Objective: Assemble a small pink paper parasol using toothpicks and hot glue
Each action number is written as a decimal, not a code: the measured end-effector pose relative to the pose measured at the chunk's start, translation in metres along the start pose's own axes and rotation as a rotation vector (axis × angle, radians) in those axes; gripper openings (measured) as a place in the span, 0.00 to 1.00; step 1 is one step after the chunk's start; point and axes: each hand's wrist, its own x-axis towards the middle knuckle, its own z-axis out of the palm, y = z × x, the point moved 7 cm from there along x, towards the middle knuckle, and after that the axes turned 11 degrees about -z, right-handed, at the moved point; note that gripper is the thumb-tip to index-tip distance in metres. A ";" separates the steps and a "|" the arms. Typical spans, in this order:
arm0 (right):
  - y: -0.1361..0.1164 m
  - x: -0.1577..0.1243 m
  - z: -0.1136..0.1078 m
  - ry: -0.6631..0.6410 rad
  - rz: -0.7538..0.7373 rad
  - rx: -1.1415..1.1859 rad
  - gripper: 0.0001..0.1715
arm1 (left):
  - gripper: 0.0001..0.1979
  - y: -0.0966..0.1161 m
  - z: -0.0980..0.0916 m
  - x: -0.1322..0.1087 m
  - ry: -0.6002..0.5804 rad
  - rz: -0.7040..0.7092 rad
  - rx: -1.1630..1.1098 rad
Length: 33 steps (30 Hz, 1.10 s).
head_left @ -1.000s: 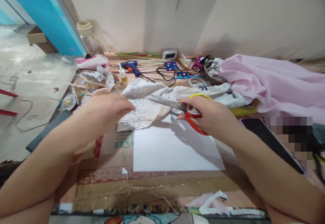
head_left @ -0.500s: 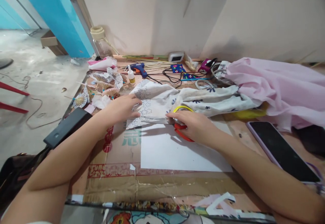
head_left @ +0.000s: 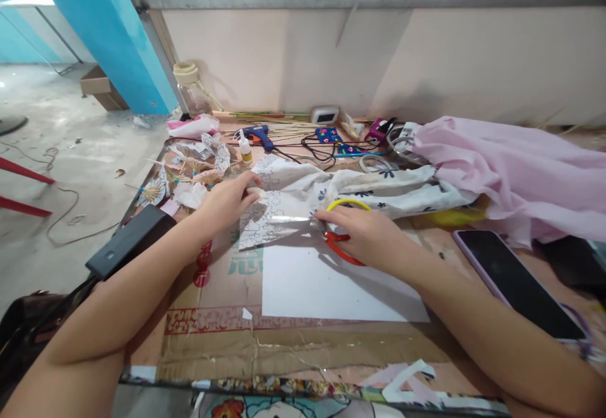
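Note:
White patterned fabric [head_left: 303,181] lies across the middle of the work surface, printed with dark flowers and, at its left end, outlined shapes. My left hand [head_left: 231,200] pinches that left end between thumb and fingers. Scissors [head_left: 348,258] with red and yellow handles are in my right hand [head_left: 362,228]. Their blades point left over the fabric, close to my left fingers. Beneath the fabric's front edge is a sheet of white paper [head_left: 331,292] on flattened cardboard [head_left: 213,348].
A phone [head_left: 516,285] and pink cloth [head_left: 521,165] are at the right. Behind the fabric are a glue gun [head_left: 261,137], a small bottle [head_left: 245,148] and thin sticks. A black box [head_left: 130,241] sits beside my left forearm.
The scissor blades now show over the fabric, pointing left. My left fingers have closed together on the fabric's left end. The whole view has tilted slightly up.

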 end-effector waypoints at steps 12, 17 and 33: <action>0.022 -0.003 -0.030 -0.034 0.192 -0.159 0.15 | 0.13 -0.013 0.008 -0.012 0.144 -0.016 -0.440; -0.011 0.039 -0.021 0.011 0.211 0.311 0.13 | 0.05 -0.003 0.014 -0.022 0.194 0.033 -0.520; -0.010 0.065 0.040 0.254 0.267 1.080 0.09 | 0.05 0.021 0.020 -0.036 0.212 0.354 -0.409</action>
